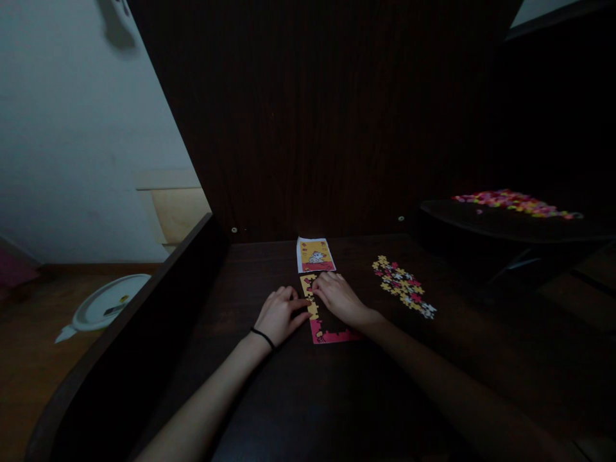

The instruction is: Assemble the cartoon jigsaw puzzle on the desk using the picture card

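A partly joined jigsaw puzzle (314,312) lies flat on the dark desk, with a yellow left side and a pink bottom side. My left hand (279,314) rests at its left edge; the index finger and thumb are apart, their tips touching the yellow strip. Over the upper part of the puzzle, my right hand (339,298) has its fingers pinched together at the inner side of that strip, on what appears to be a small puzzle piece, mostly hidden. Just behind lies a picture card (316,255) showing a white figure on yellow and pink.
Loose puzzle pieces (402,282) in yellow, pink and white spread to the right of my right hand. Further right, a raised shelf (481,221) bears a colourful heap of small pieces (520,203). A dark side panel (144,321) bounds the desk's left; a white lid-like object (108,301) lies beyond it.
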